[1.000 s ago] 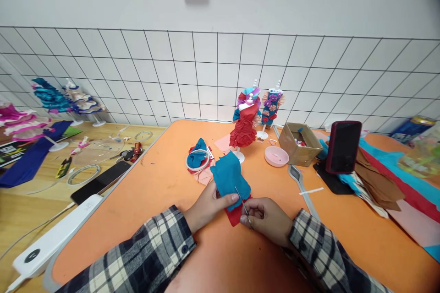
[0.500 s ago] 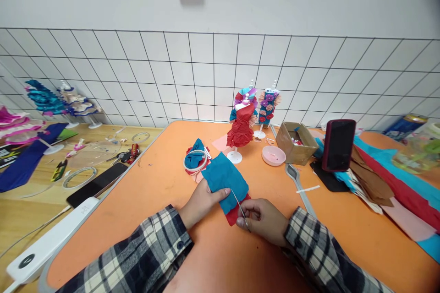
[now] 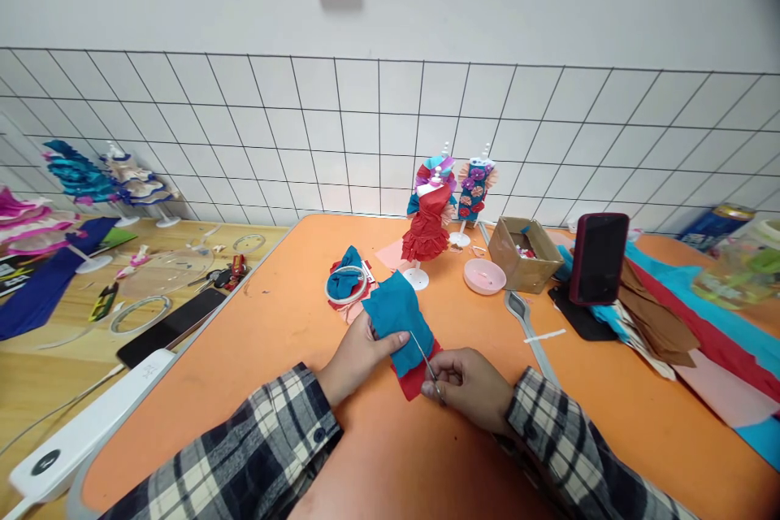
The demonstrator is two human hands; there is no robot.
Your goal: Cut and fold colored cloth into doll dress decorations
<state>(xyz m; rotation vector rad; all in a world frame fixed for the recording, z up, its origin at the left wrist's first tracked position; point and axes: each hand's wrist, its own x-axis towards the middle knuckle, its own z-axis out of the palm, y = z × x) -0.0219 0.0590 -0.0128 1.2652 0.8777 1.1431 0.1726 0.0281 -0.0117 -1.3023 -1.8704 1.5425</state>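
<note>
My left hand [image 3: 357,357] pinches a piece of teal cloth [image 3: 397,315] that lies over a red cloth piece [image 3: 414,379] on the orange table [image 3: 292,325]. My right hand [image 3: 466,386] is closed round a thin metal tool, small scissors or tweezers [image 3: 422,357], whose tip touches the teal cloth's lower edge. Both forearms wear plaid sleeves.
Behind stand small mannequins in paper dresses [image 3: 430,223], a tape ring with teal cloth [image 3: 347,284], a pink dish [image 3: 484,276], a cardboard box [image 3: 525,253], a phone on a stand [image 3: 597,258] and stacked coloured sheets [image 3: 700,325]. A wooden desk [image 3: 73,341] at left carries more dresses, rings and a phone.
The teal cloth has been gathered slightly narrower under my left thumb. The tool in my right hand has edged a little toward the cloth. The view shifted slightly.
</note>
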